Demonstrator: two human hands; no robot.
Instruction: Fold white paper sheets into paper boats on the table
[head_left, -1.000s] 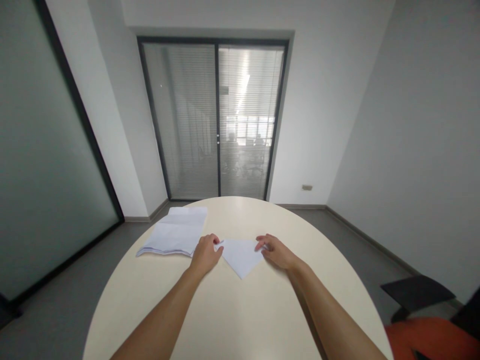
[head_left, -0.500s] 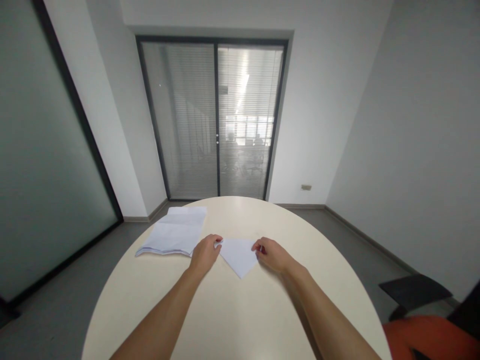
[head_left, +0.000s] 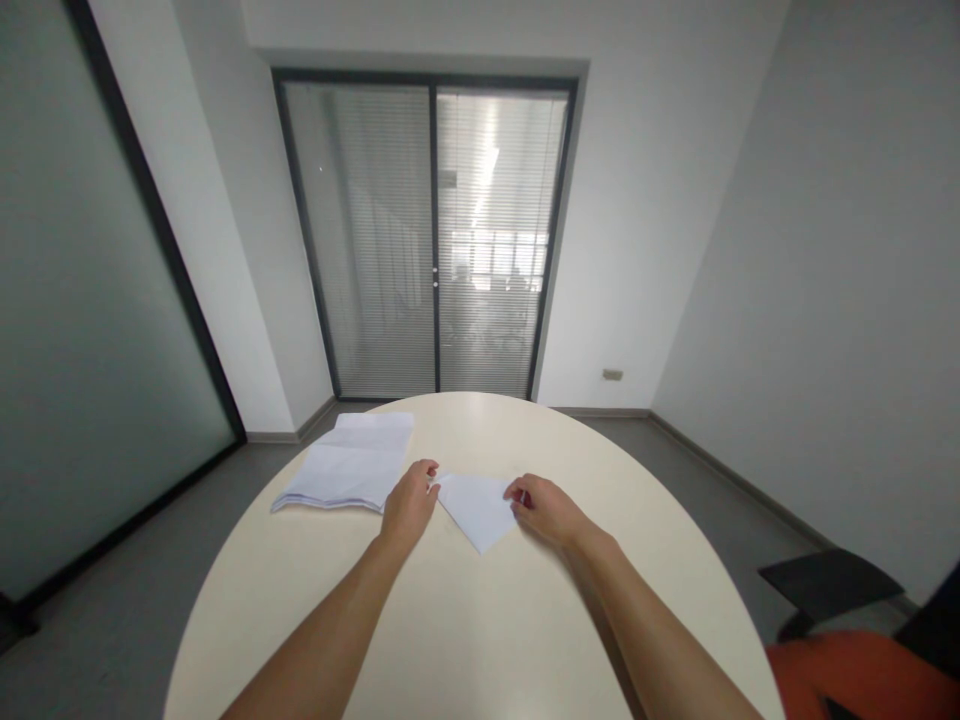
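Observation:
A folded sheet of white paper point(head_left: 477, 508) lies on the round table, its point facing me. At its left corner is my left hand point(head_left: 410, 503), thumb and forefinger slightly apart with nothing visible between them. My right hand point(head_left: 545, 508) has the right corner of the sheet between its bent fingers and thumb, which hide that corner. Just beyond my left hand lies a stack of white paper point(head_left: 349, 462), its near edge slightly wavy.
The cream round table point(head_left: 465, 640) spreads out beneath both forearms. An orange-seated chair point(head_left: 855, 675) with a black armrest point(head_left: 829, 580) stands at the right. A glass door point(head_left: 360, 250) with blinds is beyond the table.
My left thumb and forefinger have parted from the left corner of the folded paper, and the hand has shifted slightly left and away from me. My right hand stays put.

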